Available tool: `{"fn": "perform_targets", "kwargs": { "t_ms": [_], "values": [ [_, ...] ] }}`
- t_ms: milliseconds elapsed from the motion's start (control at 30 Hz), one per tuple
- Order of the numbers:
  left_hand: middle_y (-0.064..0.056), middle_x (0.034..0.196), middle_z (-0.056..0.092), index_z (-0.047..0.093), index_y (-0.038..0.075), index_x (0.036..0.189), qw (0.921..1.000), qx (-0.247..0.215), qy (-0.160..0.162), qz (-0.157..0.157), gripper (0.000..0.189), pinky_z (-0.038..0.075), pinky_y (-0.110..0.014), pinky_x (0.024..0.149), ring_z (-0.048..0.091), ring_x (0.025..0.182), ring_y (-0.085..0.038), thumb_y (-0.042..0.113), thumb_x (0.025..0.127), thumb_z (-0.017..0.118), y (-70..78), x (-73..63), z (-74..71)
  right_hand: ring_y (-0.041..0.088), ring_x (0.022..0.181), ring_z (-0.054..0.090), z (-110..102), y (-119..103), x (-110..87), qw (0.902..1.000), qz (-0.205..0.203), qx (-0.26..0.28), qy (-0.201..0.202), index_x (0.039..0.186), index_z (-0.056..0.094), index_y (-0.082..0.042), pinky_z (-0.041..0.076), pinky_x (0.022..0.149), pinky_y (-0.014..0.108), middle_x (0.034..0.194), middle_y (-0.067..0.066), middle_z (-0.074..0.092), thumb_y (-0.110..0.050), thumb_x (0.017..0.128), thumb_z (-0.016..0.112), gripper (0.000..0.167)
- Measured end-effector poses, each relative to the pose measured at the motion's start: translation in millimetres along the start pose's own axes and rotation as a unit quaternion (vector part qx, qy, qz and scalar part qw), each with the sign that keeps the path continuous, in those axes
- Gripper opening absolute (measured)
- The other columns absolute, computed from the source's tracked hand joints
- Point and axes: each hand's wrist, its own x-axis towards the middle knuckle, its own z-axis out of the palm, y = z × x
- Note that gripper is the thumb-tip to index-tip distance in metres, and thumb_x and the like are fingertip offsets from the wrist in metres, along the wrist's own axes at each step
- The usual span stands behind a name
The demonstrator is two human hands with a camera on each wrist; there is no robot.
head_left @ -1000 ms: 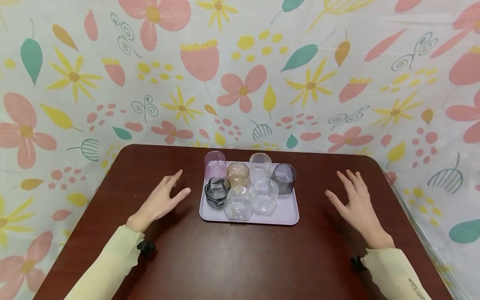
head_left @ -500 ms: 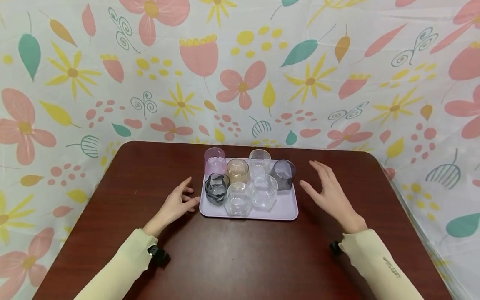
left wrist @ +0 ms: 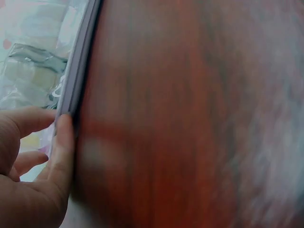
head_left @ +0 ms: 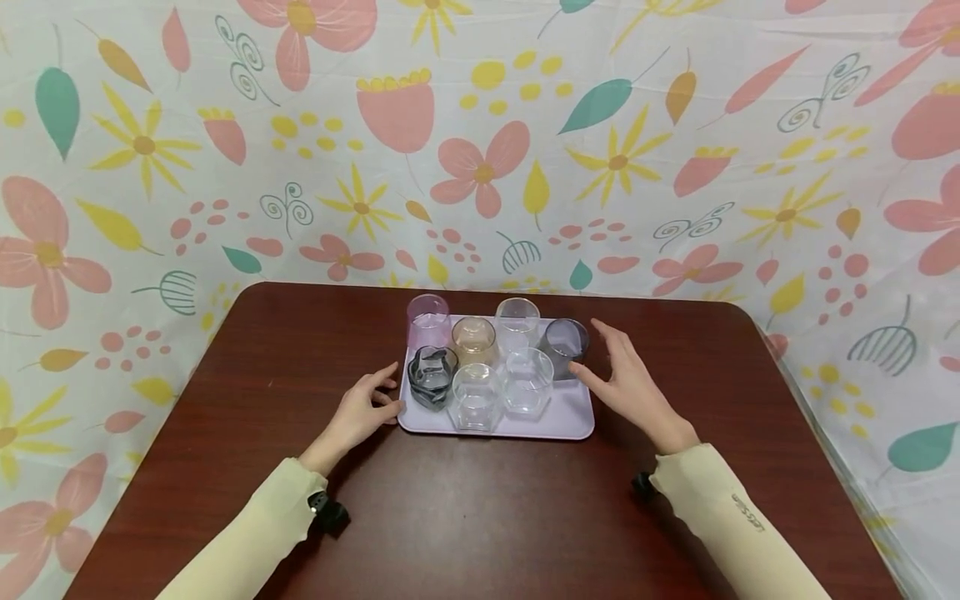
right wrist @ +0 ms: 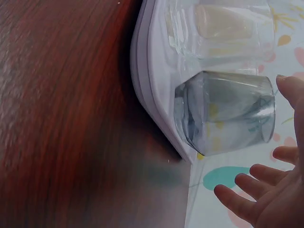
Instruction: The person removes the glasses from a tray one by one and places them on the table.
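Observation:
A pale lilac tray (head_left: 576, 415) lies on the table with several drinking glasses on it. My left hand (head_left: 366, 408) is at its left edge; in the left wrist view the fingertips pinch the tray rim (left wrist: 76, 71). By the tray's right side, my right hand (head_left: 633, 387) reaches around the grey glass (head_left: 564, 343) with fingers spread. The right wrist view shows the grey glass (right wrist: 230, 114) upright, with a gap between it and the hand (right wrist: 280, 194).
Also on the tray are a pink glass (head_left: 428, 327), an amber glass (head_left: 474, 342), a dark wavy glass (head_left: 432, 380) and several clear glasses (head_left: 528, 385). They stand close together. Beyond the brown table (head_left: 480, 517) hangs a flower-patterned cloth (head_left: 480, 100).
My left hand has moved right, up to the tray's left edge. My right hand has come left from farther off to beside the grey glass. The glasses stay put.

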Motion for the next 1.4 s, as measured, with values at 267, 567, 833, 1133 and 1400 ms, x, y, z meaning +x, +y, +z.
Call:
{"fn": "perform_targets", "kwargs": {
  "t_ms": [267,567,833,1133,1400],
  "values": [
    [-0.022,0.115,0.061,0.052,-0.004,0.149,0.9997,0.015,-0.011,0.014,0.065,0.064,-0.027,0.060,0.064,0.078,-0.016,-0.003,0.086,0.070,-1.9,2.5,0.5,0.045,0.135,0.048,9.2,-0.8,11.5,0.9993,0.007,0.035,-0.012,0.162,0.022,0.002,0.049,0.108,0.062,0.156,0.028,0.038,-0.029,0.093,0.080,0.095],
    [-0.023,0.116,0.060,0.048,-0.004,0.152,0.9995,-0.002,-0.032,0.005,0.071,0.065,-0.030,0.059,0.061,0.078,-0.017,-0.008,0.084,0.066,-0.2,8.1,0.2,0.039,0.109,0.062,11.4,-1.3,24.5,0.9990,0.024,0.030,-0.025,0.161,0.029,0.000,0.058,0.089,0.052,0.146,0.028,0.050,-0.029,0.089,0.084,0.096],
    [-0.022,0.116,0.059,0.048,-0.003,0.153,0.9994,0.003,-0.034,-0.001,0.072,0.065,-0.030,0.059,0.061,0.078,-0.017,-0.008,0.084,0.065,-0.6,8.4,0.3,0.030,0.091,0.061,12.4,-1.2,30.2,0.9991,0.039,0.010,-0.016,0.151,0.044,-0.002,0.053,0.075,0.037,0.122,0.022,0.065,-0.034,0.087,0.085,0.083],
    [-0.023,0.115,0.060,0.048,-0.002,0.153,0.9995,0.001,-0.032,-0.006,0.072,0.065,-0.030,0.059,0.060,0.076,-0.015,-0.008,0.083,0.064,-0.4,10.6,0.3,0.037,0.109,0.064,-7.5,0.5,36.0,0.9973,0.063,0.035,0.007,0.153,0.041,-0.003,0.056,0.084,0.043,0.135,0.025,0.061,-0.041,0.090,0.080,0.083],
    [-0.022,0.115,0.060,0.048,-0.002,0.153,0.9995,-0.003,-0.030,0.001,0.073,0.064,-0.030,0.058,0.060,0.074,-0.015,-0.008,0.082,0.064,-4.3,11.1,3.1,0.042,0.113,0.064,-35.5,25.1,52.5,0.9952,0.090,0.029,0.026,0.158,0.034,-0.001,0.057,0.089,0.047,0.140,0.028,0.055,-0.045,0.095,0.074,0.087]
  ]
}}
